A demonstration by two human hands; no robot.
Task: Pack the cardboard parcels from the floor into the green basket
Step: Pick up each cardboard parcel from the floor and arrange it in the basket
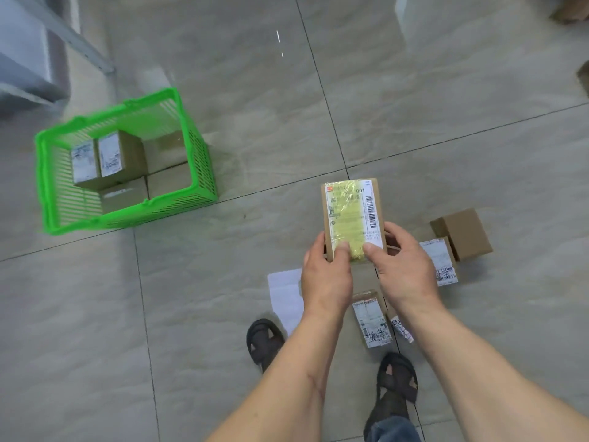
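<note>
I hold a flat cardboard parcel (352, 212) with a yellowish label and a barcode above the floor, label up. My left hand (326, 277) grips its near left corner, thumb on top. My right hand (406, 266) grips its near right corner, thumb on the label. The green basket (204, 161) stands on the floor to the left, with several brown parcels (119, 156) inside. On the floor near my feet lie more parcels: a plain brown box (463, 232), a labelled one (441, 261) beside it, and two small labelled ones (371, 319) below my hands.
A white sheet of paper (285, 298) lies on the tiles under my left wrist. My sandalled feet (264, 342) stand beside the parcels. A grey metal frame (63, 36) is at the top left. More brown boxes (573, 9) show at the top right edge.
</note>
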